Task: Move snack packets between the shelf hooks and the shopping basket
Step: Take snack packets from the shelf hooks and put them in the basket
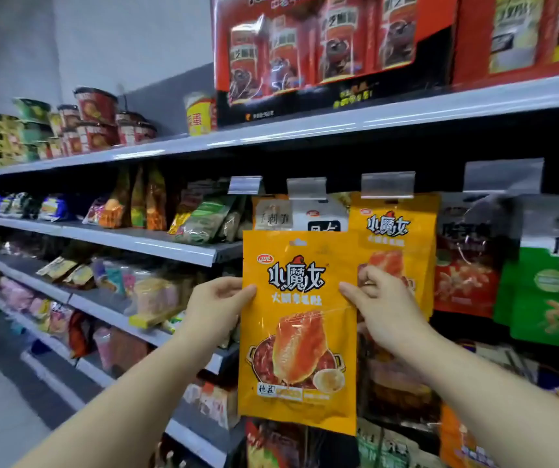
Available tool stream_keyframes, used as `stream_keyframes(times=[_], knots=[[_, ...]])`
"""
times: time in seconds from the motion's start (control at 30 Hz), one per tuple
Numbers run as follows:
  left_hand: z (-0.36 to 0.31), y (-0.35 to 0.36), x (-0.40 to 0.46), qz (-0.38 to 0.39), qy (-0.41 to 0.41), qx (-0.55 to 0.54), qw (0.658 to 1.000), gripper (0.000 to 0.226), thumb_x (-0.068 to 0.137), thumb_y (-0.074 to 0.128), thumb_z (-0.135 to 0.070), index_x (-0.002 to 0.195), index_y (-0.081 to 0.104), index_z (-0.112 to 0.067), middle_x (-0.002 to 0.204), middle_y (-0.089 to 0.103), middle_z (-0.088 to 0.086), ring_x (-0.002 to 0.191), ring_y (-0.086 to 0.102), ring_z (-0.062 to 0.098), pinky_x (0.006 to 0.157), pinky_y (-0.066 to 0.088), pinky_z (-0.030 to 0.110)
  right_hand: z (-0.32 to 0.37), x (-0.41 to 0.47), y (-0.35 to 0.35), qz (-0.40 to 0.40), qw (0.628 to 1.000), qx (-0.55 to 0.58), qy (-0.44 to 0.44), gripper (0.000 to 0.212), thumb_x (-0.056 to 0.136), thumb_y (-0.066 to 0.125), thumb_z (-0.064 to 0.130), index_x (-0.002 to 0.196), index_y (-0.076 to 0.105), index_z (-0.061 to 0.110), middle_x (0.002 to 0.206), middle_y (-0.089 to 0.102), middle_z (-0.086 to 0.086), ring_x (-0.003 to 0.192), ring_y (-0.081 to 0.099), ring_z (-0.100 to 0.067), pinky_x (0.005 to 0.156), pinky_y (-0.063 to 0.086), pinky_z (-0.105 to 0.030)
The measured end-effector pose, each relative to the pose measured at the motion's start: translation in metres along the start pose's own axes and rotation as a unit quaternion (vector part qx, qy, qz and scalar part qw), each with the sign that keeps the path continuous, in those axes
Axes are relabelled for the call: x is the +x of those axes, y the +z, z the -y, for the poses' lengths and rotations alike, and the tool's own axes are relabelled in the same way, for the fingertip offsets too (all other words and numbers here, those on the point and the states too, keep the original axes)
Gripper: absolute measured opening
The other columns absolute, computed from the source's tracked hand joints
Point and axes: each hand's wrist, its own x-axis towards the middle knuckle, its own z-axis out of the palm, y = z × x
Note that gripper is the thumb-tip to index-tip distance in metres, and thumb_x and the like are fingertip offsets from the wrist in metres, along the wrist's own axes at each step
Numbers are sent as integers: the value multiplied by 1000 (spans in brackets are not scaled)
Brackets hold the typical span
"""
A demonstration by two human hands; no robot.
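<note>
You are holding the orange packet [300, 332] upright before the hooks | your left hand [215, 304] is pinching its 9 o'clock edge | your right hand [377, 302] is pinching its 3 o'clock edge | a matching packet [396, 238] is hanging at its 1 o'clock, under a clear tag [387, 185].

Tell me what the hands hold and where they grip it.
Both hands pinch one yellow snack packet: left hand at its left edge, right hand at its right edge, around mid-height.
</note>
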Motion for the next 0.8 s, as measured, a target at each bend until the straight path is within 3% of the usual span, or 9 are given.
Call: stream_keyframes(times=[0.07, 0.13, 0.2, 0.27, 0.43, 0.57, 0.7, 0.8], knots=[[-16, 28, 14, 15, 5, -7, 1000, 6, 89, 66, -19, 86, 68, -16, 80, 69, -3, 64, 60, 6, 46, 42, 11, 1, 8, -27, -27, 1000, -14, -2, 26, 91, 60, 27, 79, 45, 10, 68, 59, -21, 58, 54, -38, 57, 51, -58], [-27, 55, 29, 30, 2, -16, 999, 7, 88, 67, -20, 82, 69, -16, 79, 69, -1, 60, 59, 7, 44, 42, 14, -3, 17, -51, -43, 999, -24, 3, 27, 92, 59, 29, 82, 45, 8, 76, 60, -28, 59, 55, -35, 57, 53, -57], [-37, 80, 42, 43, -4, -22, 999, 8, 86, 70, -21, 79, 69, -18, 81, 70, 1, 66, 62, 12, 52, 46, 21, -9, 26, -71, -60, 998, -26, 13, 26, 92, 59, 30, 83, 45, 10, 86, 60, -34, 61, 53, -29, 57, 52, -56], [-42, 102, 58, 57, -17, -22, 998, 6, 85, 72, -23, 82, 69, -18, 87, 69, 4, 73, 62, 17, 65, 49, 28, -15, 36, -87, -79, 996, -25, 22, 25, 92, 59, 30, 80, 44, 14, 84, 57, -35, 62, 51, -27, 57, 53, -59], [-46, 147, 81, 68, -20, -6, 997, 14, 85, 72, -20, 75, 61, -22, 86, 59, -1, 76, 57, 17, 62, 45, 27, -37, 62, -110, -113, 992, -57, 30, 21, 91, 59, 32, 82, 49, 16, 87, 65, -29, 73, 63, -47, 62, 51, -64], [-54, 169, 100, 46, -7, -18, 999, 16, 87, 69, -19, 72, 63, -23, 80, 62, -2, 70, 56, 14, 60, 45, 25, -40, 82, -122, -119, 991, -67, 17, 23, 91, 59, 34, 79, 48, 17, 85, 64, -28, 61, 54, -27, 63, 50, -61], [-65, 178, 116, 31, 24, -56, 998, 9, 89, 67, -25, 84, 68, -17, 85, 64, -4, 78, 59, 13, 61, 42, 24, -30, 102, -128, -143, 986, -78, -31, 24, 92, 57, 31, 77, 46, 16, 81, 63, -29, 66, 59, -46, 60, 51, -60], [-70, 180, 125, 29, 45, -79, 995, 16, 90, 64, -30, 89, 68, -15, 86, 63, -9, 80, 57, 11, 67, 40, 25, -29, 115, -130, -149, 983, -95, -48, 24, 93, 55, 34, 83, 48, 13, 83, 64, -28, 76, 61, -48, 63, 52, -60]])
